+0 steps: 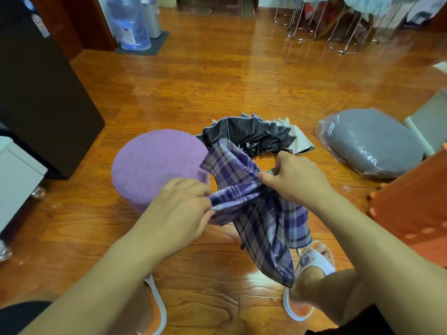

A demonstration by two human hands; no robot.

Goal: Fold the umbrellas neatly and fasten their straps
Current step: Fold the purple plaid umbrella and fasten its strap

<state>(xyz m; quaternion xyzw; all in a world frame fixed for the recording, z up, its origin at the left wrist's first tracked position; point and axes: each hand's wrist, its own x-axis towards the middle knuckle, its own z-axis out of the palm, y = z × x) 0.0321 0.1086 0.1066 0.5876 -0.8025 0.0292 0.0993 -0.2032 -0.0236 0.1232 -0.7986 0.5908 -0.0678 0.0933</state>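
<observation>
Nearest, by the floor's near edge: white open-toe slipper (316,259) on the wooden plank floor (242,88). Above it, purple plaid fabric umbrella (261,213), loosely gathered, canopy hanging toward the slipper. Left hand (183,209) curled, pinching a fold of plaid cloth. Right hand (292,177) curled round the gathered cloth at the umbrella's upper part. Left of the hands: round lilac upholstered stool (154,163). Beyond the hands, mid-floor: black collapsed umbrella with pale edging (256,136), lying slack. Toward the right edge: grey cushion in clear plastic wrap (372,143). Far edge: wire-legged stands, blurred.
</observation>
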